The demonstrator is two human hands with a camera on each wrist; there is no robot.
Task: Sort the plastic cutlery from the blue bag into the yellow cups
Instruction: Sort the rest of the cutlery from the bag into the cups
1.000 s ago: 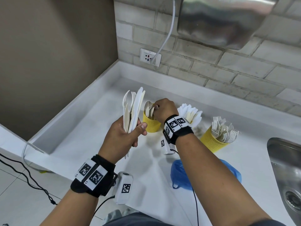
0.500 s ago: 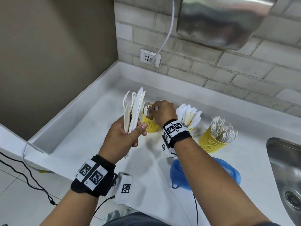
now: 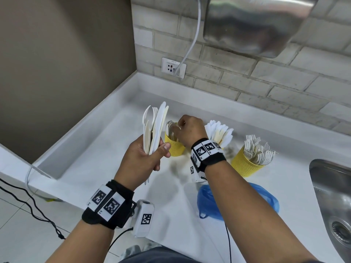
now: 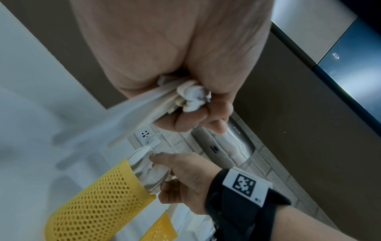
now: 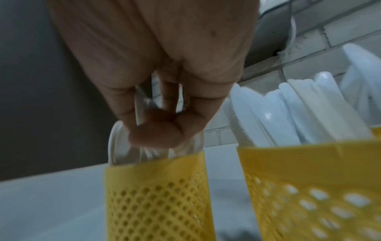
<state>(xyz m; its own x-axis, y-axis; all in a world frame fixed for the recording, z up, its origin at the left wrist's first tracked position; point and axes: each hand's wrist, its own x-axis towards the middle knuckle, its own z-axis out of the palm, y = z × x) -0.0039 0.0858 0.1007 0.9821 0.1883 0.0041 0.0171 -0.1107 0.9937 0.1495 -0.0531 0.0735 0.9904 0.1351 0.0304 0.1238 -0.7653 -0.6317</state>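
The left hand [image 3: 141, 161] gripped mixed white cutlery [image 3: 154, 128]; the right hand [image 3: 190, 130] reached into the leftmost yellow cup [image 3: 174, 148].

A steel sink [image 3: 334, 196] sits below a wall-mounted hand dryer [image 3: 256, 21].

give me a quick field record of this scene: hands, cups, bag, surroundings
left hand: grips a mixed cutlery bundle, upright
right hand: fingers pinch a spoon at the spoon cup's mouth
spoon cup: leftmost, holds spoons
knife cup: middle, holds knives
fork cup: rightmost, holds forks
blue bag: crumpled on counter, nearer the person
sink: far right
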